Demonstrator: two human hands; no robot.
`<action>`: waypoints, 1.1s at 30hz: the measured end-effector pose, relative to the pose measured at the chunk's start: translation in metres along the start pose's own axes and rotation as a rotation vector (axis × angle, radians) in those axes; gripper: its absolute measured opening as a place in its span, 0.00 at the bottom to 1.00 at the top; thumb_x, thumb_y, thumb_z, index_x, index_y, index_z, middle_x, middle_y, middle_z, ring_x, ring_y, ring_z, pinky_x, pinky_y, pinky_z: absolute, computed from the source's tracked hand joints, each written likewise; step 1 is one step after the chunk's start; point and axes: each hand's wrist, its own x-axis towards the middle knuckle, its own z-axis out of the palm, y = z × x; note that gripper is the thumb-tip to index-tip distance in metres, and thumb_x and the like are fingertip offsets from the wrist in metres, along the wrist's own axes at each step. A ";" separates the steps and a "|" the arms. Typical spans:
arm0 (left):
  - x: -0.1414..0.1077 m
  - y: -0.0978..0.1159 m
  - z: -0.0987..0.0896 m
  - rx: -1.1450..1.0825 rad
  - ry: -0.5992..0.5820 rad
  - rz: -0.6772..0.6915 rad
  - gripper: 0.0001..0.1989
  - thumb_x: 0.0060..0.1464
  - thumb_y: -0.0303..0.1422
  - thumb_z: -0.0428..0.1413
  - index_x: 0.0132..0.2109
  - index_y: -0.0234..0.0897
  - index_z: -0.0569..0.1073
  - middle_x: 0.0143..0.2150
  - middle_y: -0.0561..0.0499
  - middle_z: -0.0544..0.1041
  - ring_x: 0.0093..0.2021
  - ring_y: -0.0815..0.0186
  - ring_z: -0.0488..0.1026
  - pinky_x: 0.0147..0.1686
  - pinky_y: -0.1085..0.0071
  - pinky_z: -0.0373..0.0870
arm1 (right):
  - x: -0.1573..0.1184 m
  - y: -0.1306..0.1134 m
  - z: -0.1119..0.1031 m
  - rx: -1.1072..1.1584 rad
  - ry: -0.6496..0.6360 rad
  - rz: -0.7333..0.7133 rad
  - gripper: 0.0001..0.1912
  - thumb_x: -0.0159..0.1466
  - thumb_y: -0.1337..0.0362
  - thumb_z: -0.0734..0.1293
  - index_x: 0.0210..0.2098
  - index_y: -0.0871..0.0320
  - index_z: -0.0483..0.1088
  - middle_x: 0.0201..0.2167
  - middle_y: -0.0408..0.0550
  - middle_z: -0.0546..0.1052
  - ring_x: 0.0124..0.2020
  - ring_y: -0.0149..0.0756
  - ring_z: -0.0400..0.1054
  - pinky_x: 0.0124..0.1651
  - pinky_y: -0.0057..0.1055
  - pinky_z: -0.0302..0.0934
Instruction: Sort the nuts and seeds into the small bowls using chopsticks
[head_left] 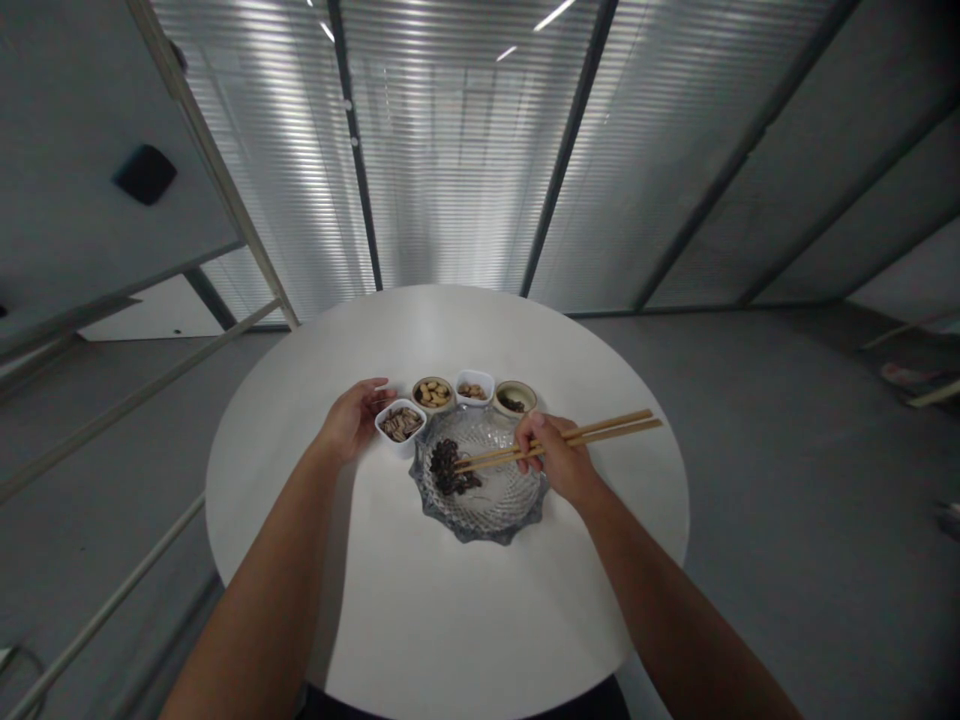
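My right hand (555, 455) is closed around a pair of long wooden chopsticks (619, 428). Their tips reach into a pile of small dark pieces, possibly seeds (448, 468), on the left side of a clear glass plate (480, 528) with a scalloped rim. Beside a white square bowl of striped seeds (401, 423) rests my left hand (357, 418), fingers apart and curved; whether they touch the bowl I cannot tell. Behind the plate stand a round bowl of peanuts in shells (433, 392), a white bowl of brownish nuts (474, 389) and a round bowl with some dark pieces (514, 402).
Everything stands on a round white table (420, 620). A pale metal frame with a board (82, 110) rises at the left. Beyond the table is a glass wall with blinds (450, 170), and grey floor (780, 430) lies to the right.
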 end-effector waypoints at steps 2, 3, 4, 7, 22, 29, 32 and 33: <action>0.000 0.000 0.001 0.008 0.008 0.006 0.11 0.51 0.28 0.56 0.43 0.32 0.74 0.32 0.44 0.77 0.30 0.61 0.75 0.30 0.66 0.71 | 0.000 0.000 0.001 -0.007 0.001 0.001 0.27 0.64 0.45 0.57 0.19 0.58 0.65 0.08 0.38 0.61 0.11 0.28 0.57 0.16 0.25 0.52; 0.000 0.000 0.001 0.011 0.008 0.006 0.11 0.50 0.28 0.56 0.43 0.32 0.74 0.32 0.44 0.77 0.30 0.61 0.75 0.30 0.67 0.71 | 0.000 -0.001 0.002 -0.011 0.001 0.003 0.27 0.64 0.45 0.57 0.19 0.58 0.64 0.08 0.38 0.61 0.11 0.28 0.57 0.17 0.25 0.53; 0.000 0.000 0.001 0.013 0.005 0.006 0.11 0.50 0.28 0.56 0.43 0.32 0.74 0.32 0.44 0.77 0.30 0.61 0.75 0.30 0.67 0.71 | -0.001 -0.001 0.003 -0.017 0.000 0.004 0.27 0.64 0.45 0.57 0.19 0.58 0.64 0.08 0.38 0.60 0.11 0.28 0.57 0.17 0.25 0.53; 0.001 0.000 0.000 0.019 -0.011 0.005 0.10 0.50 0.28 0.57 0.42 0.32 0.74 0.32 0.44 0.77 0.30 0.61 0.75 0.30 0.66 0.71 | -0.001 -0.002 0.004 -0.033 -0.004 0.003 0.28 0.65 0.44 0.56 0.19 0.58 0.64 0.08 0.38 0.60 0.11 0.27 0.56 0.17 0.25 0.54; 0.002 -0.001 -0.003 0.044 -0.036 0.028 0.10 0.51 0.29 0.56 0.41 0.31 0.73 0.33 0.43 0.77 0.32 0.60 0.75 0.30 0.65 0.72 | -0.002 -0.003 0.005 -0.021 0.004 -0.002 0.29 0.65 0.43 0.55 0.19 0.58 0.64 0.08 0.37 0.58 0.11 0.27 0.56 0.17 0.25 0.53; 0.002 -0.001 0.000 0.031 -0.015 0.007 0.10 0.50 0.28 0.56 0.42 0.32 0.73 0.33 0.44 0.77 0.30 0.61 0.75 0.30 0.66 0.72 | -0.002 -0.002 0.002 -0.001 -0.060 0.004 0.26 0.64 0.46 0.58 0.20 0.58 0.65 0.10 0.39 0.63 0.13 0.28 0.57 0.18 0.26 0.53; 0.001 0.000 0.001 0.023 -0.014 0.005 0.10 0.50 0.28 0.56 0.42 0.31 0.73 0.32 0.44 0.77 0.30 0.61 0.75 0.29 0.66 0.72 | -0.002 -0.002 0.003 -0.004 -0.070 0.004 0.26 0.64 0.46 0.58 0.21 0.58 0.65 0.11 0.40 0.65 0.13 0.27 0.56 0.17 0.25 0.52; 0.001 0.000 0.001 0.021 -0.014 0.007 0.11 0.50 0.28 0.56 0.42 0.31 0.73 0.32 0.44 0.77 0.30 0.61 0.75 0.29 0.66 0.72 | -0.002 -0.002 0.003 -0.008 -0.072 0.005 0.25 0.64 0.46 0.58 0.21 0.59 0.65 0.11 0.40 0.65 0.13 0.27 0.56 0.17 0.25 0.52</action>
